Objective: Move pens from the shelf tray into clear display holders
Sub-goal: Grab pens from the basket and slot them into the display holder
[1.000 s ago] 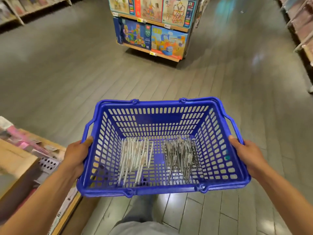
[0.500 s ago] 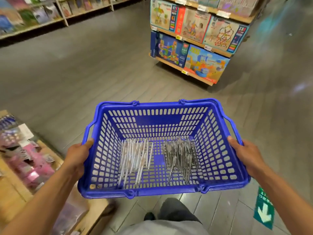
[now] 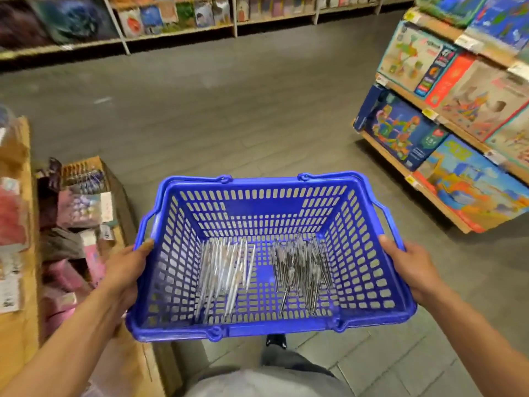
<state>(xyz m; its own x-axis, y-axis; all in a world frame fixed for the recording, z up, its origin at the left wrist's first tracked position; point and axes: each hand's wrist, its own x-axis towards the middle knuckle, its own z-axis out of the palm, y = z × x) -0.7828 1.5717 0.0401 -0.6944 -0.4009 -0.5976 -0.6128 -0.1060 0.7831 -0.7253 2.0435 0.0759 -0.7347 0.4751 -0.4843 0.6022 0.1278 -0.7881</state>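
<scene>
I carry a blue plastic shopping basket (image 3: 266, 207) in front of me at waist height. My left hand (image 3: 128, 267) grips its left rim and my right hand (image 3: 409, 265) grips its right rim. On the basket floor lie two loose heaps of pens: a pale silvery heap of pens (image 3: 223, 270) on the left and a darker grey heap of pens (image 3: 303, 267) on the right. No shelf tray or clear display holder is in sight.
A wooden display stand (image 3: 23, 325) with pink packaged goods stands close at my left. A shelf unit of boxed toys (image 3: 446, 124) is at the right. Book shelves (image 3: 177, 21) line the far wall. Grey plank floor (image 3: 229, 116) lies ahead.
The view has swung to the left: the toy shelf unit slid from centre to the right and the far book shelves came into sight. The basket and both hands keep the same hold.
</scene>
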